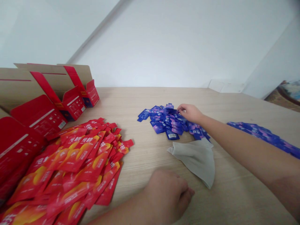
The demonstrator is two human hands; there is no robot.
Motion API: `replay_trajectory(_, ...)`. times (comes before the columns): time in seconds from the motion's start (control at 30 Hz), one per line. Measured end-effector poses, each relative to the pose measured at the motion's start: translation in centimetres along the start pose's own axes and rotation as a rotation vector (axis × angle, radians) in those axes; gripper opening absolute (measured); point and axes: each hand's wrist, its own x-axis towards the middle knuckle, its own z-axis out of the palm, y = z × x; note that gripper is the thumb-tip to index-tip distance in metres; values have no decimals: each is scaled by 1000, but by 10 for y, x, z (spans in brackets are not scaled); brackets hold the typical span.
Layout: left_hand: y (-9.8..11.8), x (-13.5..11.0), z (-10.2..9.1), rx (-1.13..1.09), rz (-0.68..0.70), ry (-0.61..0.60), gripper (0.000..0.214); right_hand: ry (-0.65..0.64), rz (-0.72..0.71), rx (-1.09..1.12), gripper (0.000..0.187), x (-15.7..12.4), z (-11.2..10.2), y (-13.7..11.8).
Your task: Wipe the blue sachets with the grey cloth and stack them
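My right hand [190, 113] reaches to the far side of a loose heap of small blue-and-purple packets [172, 122]. Its thumb and fingertips pinch together at the edge of one blue packet; the fingers partly hide the grip. Closer to me, my left hand [167, 195] is loosely closed above the table, slightly blurred, and nothing shows in its fingers. Between the two hands lies a crumpled grey cloth [195, 159], its upper edge against the nearest blue packets.
A large heap of red-and-orange packets [79, 156] spreads over the left of the table [131, 165]. Behind it stand several open red cardboard boxes [73, 103] with raised lids. More blue packets [262, 134] lie in a row at right, beyond my right forearm. A white wall [178, 47] borders the back.
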Motion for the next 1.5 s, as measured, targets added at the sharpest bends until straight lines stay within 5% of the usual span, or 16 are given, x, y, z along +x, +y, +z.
replay_trajectory(0.37, -2, -2, 5, -86, -14, 33, 35, 125, -90, 97, 37, -5, -12, -39)
replay_trajectory(0.47, -8, -4, 16, -243, -76, 374, 14, 118, -150, 159, 36, -39, -27, -65)
replay_trajectory(0.53, -14, -4, 21, -291, -146, 689, 42, 41, -220, 209, 31, -74, -36, -90)
replay_trajectory(0.6, -20, -2, 21, -305, -227, 849, 61, -103, -306, 293, 33, -114, -44, -118)
replay_trajectory(0.63, -22, -1, 19, -330, -262, 845, 64, -191, -336, 335, 36, -133, -46, -130)
replay_trajectory(0.7, -26, 1, 14, -428, -282, 627, 56, -297, -366, 372, 42, -163, -47, -148)
replay_trajectory(0.77, -27, 2, 7, -449, -272, 487, 38, -258, -338, 360, 46, -183, -42, -154)
replay_trajectory(0.9, -29, 1, -1, -371, -360, 444, 36, -76, -156, 221, 58, -200, -18, -132)
replay_trajectory(1.03, -32, -2, -8, -249, -424, 387, 40, -162, -78, 94, 54, -207, 4, -107)
replay_trajectory(1.1, -29, -6, -13, -110, -324, 287, 44, -170, -101, 49, 46, -206, 8, -101)
replay_trajectory(1.23, -13, -17, -23, 103, 114, 5, 45, -174, -154, 48, 44, -200, 5, -96)
replay_trajectory(1.3, -3, -21, -24, 112, 106, -83, 57, -126, -132, 72, 43, -199, 0, -94)
replay_trajectory(1.43, 3, -20, -20, 113, -52, -104, 70, 113, -152, 132, 41, -207, -14, -102)
replay_trajectory(1.5, -3, -17, -16, 90, -105, -31, 100, 125, -223, 177, 36, -212, -21, -110)
